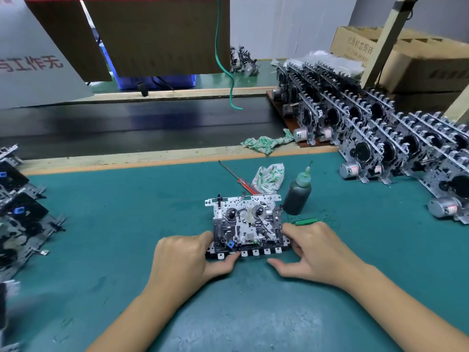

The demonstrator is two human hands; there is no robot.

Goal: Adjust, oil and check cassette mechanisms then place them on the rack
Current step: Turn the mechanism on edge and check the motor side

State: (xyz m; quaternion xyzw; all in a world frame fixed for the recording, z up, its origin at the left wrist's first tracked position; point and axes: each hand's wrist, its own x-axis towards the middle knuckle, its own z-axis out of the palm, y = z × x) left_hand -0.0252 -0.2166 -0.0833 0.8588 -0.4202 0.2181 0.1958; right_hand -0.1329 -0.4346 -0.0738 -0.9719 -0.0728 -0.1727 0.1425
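A metal cassette mechanism (pixel 247 223) lies flat on the green mat (pixel 127 224) in the middle of the head view, its row of white key tabs toward me. My left hand (pixel 187 257) grips its front left corner, thumb under the tabs. My right hand (pixel 314 250) holds its right side with the fingers, thumb spread below. A dark oil bottle (pixel 297 193) with a green nozzle stands just right of the mechanism. A red-handled screwdriver (pixel 238 178) lies behind it. Rows of upright mechanisms fill the rack (pixel 368 130) at the right.
Several mechanisms (pixel 22 212) are piled at the left edge. A crumpled cloth (pixel 270 176) lies beside the screwdriver and another cloth (pixel 266 143) on the wooden strip. A small green piece (pixel 307 221) lies by my right hand. A black conveyor belt (pixel 139 123) runs behind; a green wire (pixel 229 80) hangs.
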